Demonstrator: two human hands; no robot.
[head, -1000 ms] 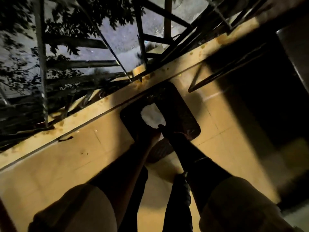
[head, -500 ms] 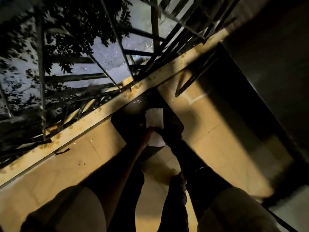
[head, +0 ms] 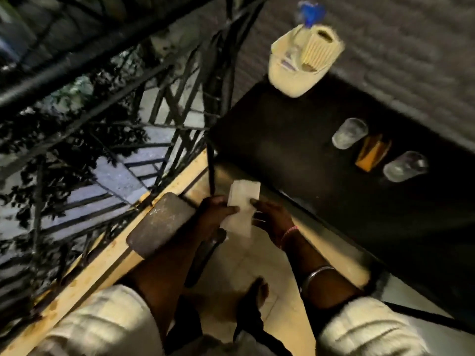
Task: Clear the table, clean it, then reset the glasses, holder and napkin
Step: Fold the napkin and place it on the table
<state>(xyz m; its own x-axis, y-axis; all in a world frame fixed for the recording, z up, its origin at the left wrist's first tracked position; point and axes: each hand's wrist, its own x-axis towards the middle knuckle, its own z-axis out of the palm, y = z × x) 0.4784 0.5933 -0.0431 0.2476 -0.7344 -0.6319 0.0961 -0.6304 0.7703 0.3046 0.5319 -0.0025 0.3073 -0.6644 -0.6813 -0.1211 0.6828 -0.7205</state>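
Napkin [head: 243, 201]: white, folded, held off the near-left corner of the desk [head: 295, 155] — not yet on it.
Long axis: runs away from the person, toward the desk edge.
Left hand [head: 216, 214]: thumb and fingers pinch the napkin's left edge.
Right hand [head: 272, 217]: fingertips pinch the right edge; nearer the desk.
Glasses [head: 349, 133]: two on the desk, far right of the hands — a small orange-brown block between them.
Holder [head: 303, 60]: cream, at the desk's far end.
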